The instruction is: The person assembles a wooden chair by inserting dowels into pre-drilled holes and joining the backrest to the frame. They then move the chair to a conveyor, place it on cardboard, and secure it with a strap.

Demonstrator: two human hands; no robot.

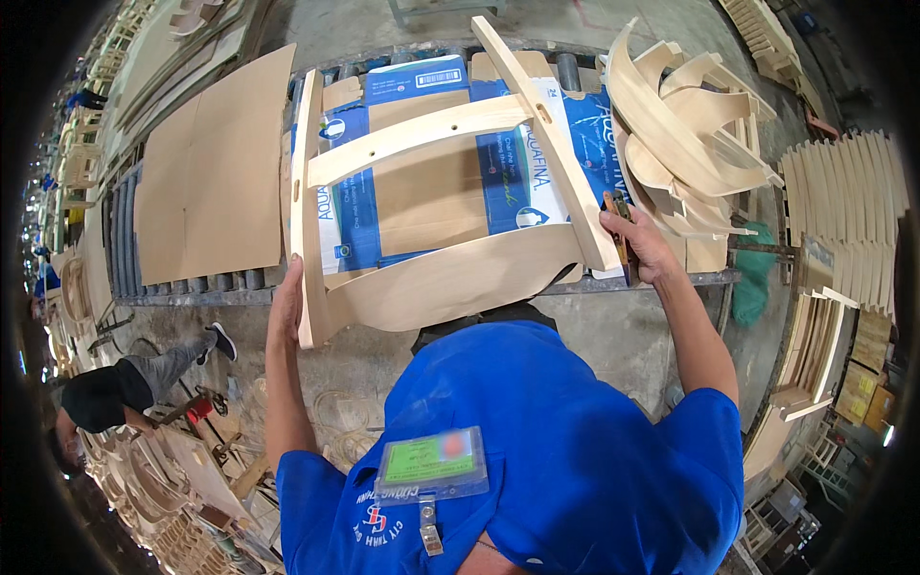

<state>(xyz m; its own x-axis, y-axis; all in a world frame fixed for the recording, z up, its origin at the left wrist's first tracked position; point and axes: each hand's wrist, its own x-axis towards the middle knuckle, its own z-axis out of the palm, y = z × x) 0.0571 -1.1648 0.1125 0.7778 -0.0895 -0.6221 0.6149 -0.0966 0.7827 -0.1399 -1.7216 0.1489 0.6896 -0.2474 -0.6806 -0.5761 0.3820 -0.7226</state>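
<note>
A pale wooden chair-back frame (422, 144), two side posts joined by two curved rails, rests at a slant over the workbench in front of me. My left hand (287, 302) is closed on the lower end of the left post, its fingers partly hidden. Beside the lower end of the right post, my right hand (644, 245) is closed around a slim brown-and-dark hand tool (621, 225), whose exact kind I cannot make out. The wider lower rail (460, 278) lies nearest my body. Small holes and slots show in the upper rail and posts.
Flattened blue-and-brown cardboard (412, 230) covers the roller bench under the frame. Curved wooden parts (685, 134) are piled at its right end, and a brown cardboard sheet (211, 172) lies left. Stacked wooden slats (848, 211) stand far right. Another person (105, 393) is at lower left.
</note>
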